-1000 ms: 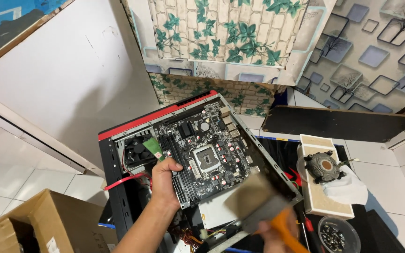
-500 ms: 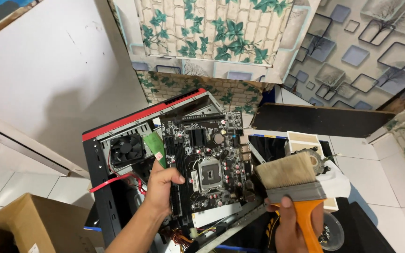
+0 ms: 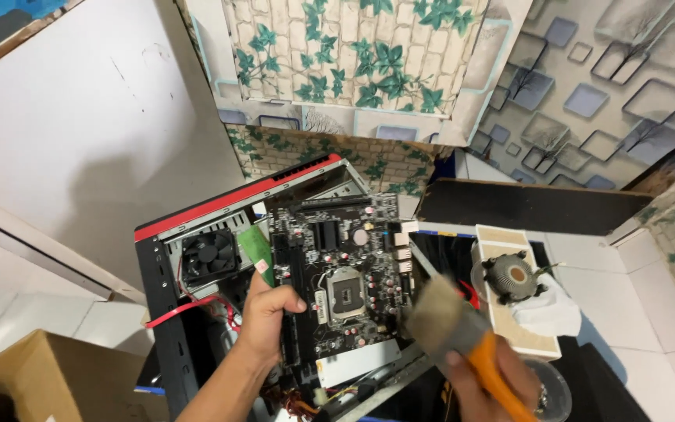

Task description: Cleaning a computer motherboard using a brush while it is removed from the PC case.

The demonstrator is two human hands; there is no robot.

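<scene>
Left hand [image 3: 263, 312] grips the circuit board [image 3: 345, 273] by its left edge, while right hand [image 3: 482, 383], clasping an orange-handled brush [image 3: 451, 324], hovers just right of it.

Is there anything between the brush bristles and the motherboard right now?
Nothing visible. The right hand holds the brush beside the motherboard's lower right edge, with no object between them. The left hand grips the board's opposite edge, clear of the bristles.
</scene>
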